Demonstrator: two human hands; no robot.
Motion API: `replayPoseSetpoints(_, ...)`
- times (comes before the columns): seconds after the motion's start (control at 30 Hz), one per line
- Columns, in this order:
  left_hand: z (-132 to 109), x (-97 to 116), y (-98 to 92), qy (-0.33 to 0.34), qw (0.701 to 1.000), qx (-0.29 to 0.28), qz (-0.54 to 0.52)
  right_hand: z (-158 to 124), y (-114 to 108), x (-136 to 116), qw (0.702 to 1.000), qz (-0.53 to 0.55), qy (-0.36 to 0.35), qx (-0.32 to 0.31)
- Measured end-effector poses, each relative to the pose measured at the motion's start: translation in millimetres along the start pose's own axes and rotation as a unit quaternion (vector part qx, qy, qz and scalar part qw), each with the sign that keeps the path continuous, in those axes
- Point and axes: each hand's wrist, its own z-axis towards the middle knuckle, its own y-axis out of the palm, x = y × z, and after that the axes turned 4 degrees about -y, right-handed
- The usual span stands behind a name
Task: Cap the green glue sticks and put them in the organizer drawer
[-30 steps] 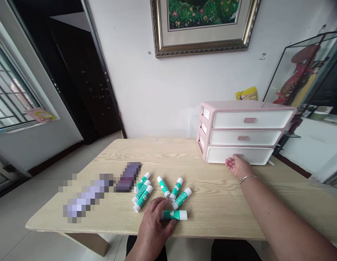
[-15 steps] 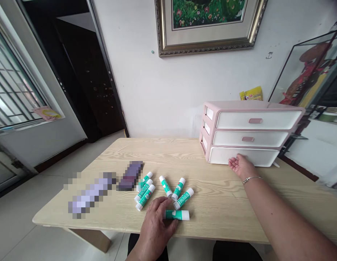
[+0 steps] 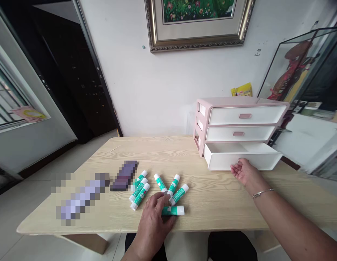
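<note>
A pink and white drawer unit (image 3: pixel 201 123) stands at the table's back right. Its bottom drawer (image 3: pixel 219 161) is pulled out, and no items show inside. My right hand (image 3: pixel 245 174) has its curled fingers on the front of that drawer, at the handle. Near the front edge my left hand (image 3: pixel 156 217) rests over the left end of a green and white glue stick (image 3: pixel 176 210), its fingers around it. Beyond that hand, three glue sticks (image 3: pixel 173 185) fan out. Three more (image 3: pixel 140 195) lie side by side to its left.
The wooden table (image 3: pixel 211 203) also holds a blurred dark item (image 3: pixel 125 175) and a blurred purple one (image 3: pixel 84 197) at the left. Behind the drawer unit is a yellow packet (image 3: pixel 242 90). A glass case (image 3: pixel 293 65) stands at the right.
The bottom drawer has come out toward me with my right hand at its front. My left hand has stayed at the same glue stick. The whole view has shifted a little.
</note>
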Motion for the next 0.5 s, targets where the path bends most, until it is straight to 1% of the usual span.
replayPoseSetpoints(0.13,5.9,-0.4,-0.9,-0.008,0.999,-0.018,0.026,-22.7,-18.6,2.8,0.999,-0.019,-0.010,-0.030)
replayPoseSetpoints(0.27,14.3,-5.0,-2.7,-0.010,0.997,-0.050,0.060,-49.2,-33.5,14.0,0.995,-0.054,-0.018,-0.087)
replayPoseSetpoints(0.33,19.8,-4.7,-5.7,-0.010,0.995,-0.068,0.072,-67.5,-35.7,21.5,0.991,-0.072,-0.019,-0.115)
replayPoseSetpoints(0.4,26.4,-2.5,-10.0,-0.015,0.992,-0.088,0.084,-91.3,-31.4,27.2,0.981,-0.101,-0.041,-0.157)
replayPoseSetpoints(0.43,30.0,-1.6,-12.2,-0.022,0.991,-0.100,0.092,-105.0,-26.5,28.6,0.971,-0.126,-0.067,-0.191)
replayPoseSetpoints(0.47,33.6,-1.1,-13.9,-0.030,0.988,-0.113,0.100,-119.5,-19.9,29.1,0.944,-0.176,-0.126,-0.249)
replayPoseSetpoints(0.5,37.1,-1.4,-15.2,-0.037,0.986,-0.125,0.108,-134.1,-11.9,28.8,0.898,-0.234,-0.200,-0.314)
